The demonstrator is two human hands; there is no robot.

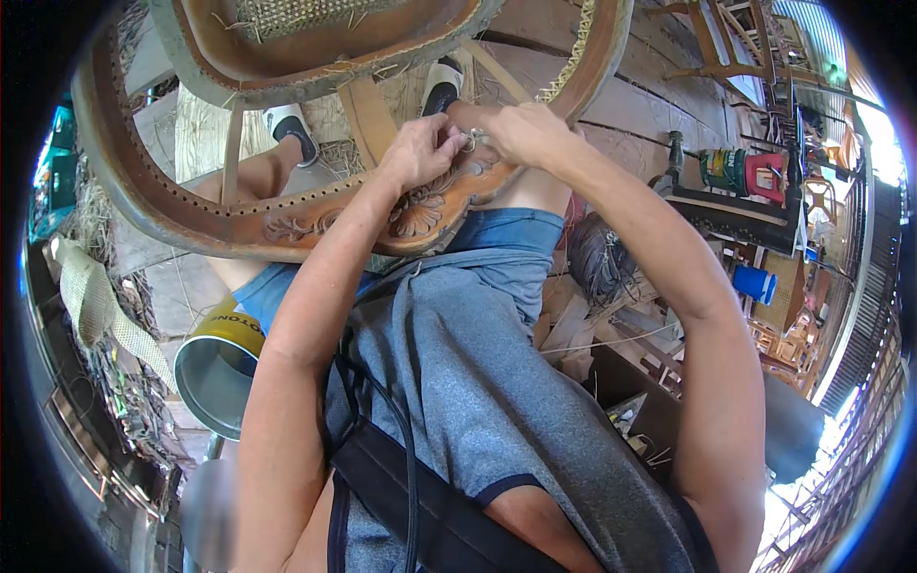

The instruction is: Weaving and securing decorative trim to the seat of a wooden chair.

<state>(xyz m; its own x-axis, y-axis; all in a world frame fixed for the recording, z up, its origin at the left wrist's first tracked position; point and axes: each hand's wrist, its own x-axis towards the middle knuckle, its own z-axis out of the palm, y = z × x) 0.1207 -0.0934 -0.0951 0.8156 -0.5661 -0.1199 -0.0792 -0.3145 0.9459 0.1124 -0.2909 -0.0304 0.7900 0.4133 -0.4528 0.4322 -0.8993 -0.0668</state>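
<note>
A carved wooden chair frame lies across my thighs, its rim lined with small holes. Pale cane strand is laced along the rim on the right, and a small loop of cane strand shows between my hands over the carved front rail. My left hand is closed, thumb and fingers pinched together beside that loop. Just right of it, my right hand is closed too, its fingers curled down toward the loop. The fingertips of the right hand are mostly hidden behind its back.
Woven cane fills part of the chair's inner panel at the top. A yellow metal can lies by my left leg, near a curled strip of woven cane. Right of me are a dark bundle of strands, a blue container and several wooden chair parts.
</note>
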